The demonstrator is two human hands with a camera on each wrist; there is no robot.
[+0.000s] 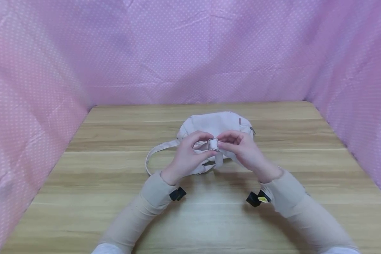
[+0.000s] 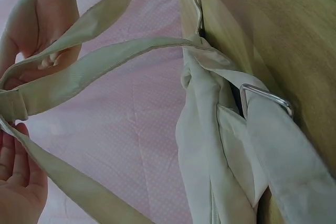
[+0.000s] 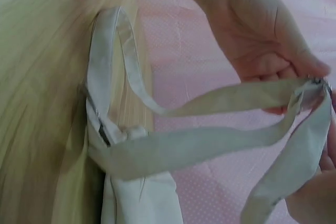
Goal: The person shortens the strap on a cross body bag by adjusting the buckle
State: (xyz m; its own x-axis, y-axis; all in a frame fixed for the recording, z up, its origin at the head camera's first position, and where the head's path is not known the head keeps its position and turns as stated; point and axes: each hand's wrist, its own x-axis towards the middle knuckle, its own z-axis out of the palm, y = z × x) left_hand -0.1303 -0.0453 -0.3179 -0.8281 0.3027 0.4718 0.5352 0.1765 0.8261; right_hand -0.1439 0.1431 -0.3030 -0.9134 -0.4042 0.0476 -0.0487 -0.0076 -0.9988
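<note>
A small off-white fabric bag [image 1: 216,121] lies on the wooden table with its long strap [image 1: 160,147] looped out to the left. Held up in front of the bag is a metal strap slider [image 1: 213,144] threaded with the strap. My left hand [image 1: 188,151] pinches the slider's left side between thumb and index finger. From the other side, my right hand [image 1: 246,150] grips the strap at the slider with thumb and forefinger. Strap lengths [image 3: 215,150] hang from the hands toward the bag in the right wrist view. The slider is out of clear sight in the left wrist view.
A second metal ring [image 2: 268,98] sits on the strap beside the bag in the left wrist view. Pink dotted cloth [image 1: 193,53] walls the table [image 1: 114,211] at the back and sides. Black wrist cameras [image 1: 254,199] hang below both forearms.
</note>
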